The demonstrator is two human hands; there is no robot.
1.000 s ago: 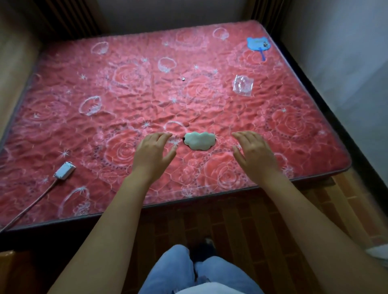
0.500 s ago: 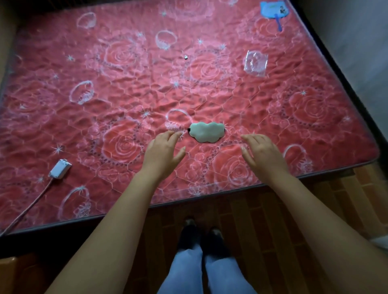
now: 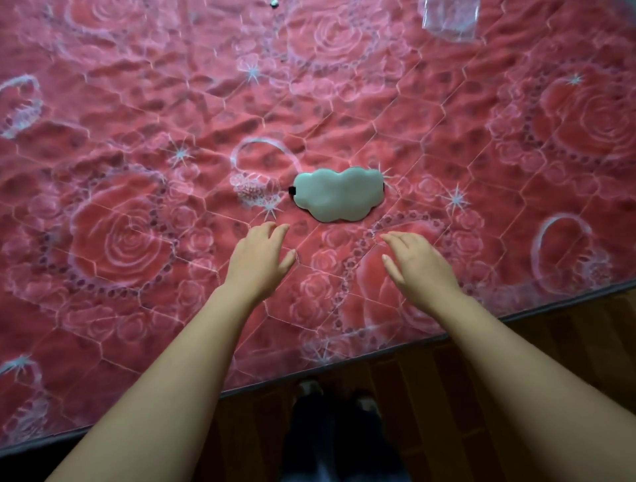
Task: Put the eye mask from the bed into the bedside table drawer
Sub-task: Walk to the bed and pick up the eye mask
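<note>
The eye mask (image 3: 339,193) lies flat on the red quilted bed (image 3: 137,103), with bare cover on every side of it. Nothing stands between it and the left hand (image 3: 260,260) or the right hand (image 3: 418,266); both hands are spread wide, palms down, near the mask's close edge but apart from it. A strip of bare quilt runs between the two hands straight up to the mask. The clear plastic bag (image 3: 449,15) lies well apart at the far right, and a small dark object (image 3: 274,3) well apart at the top edge.
</note>
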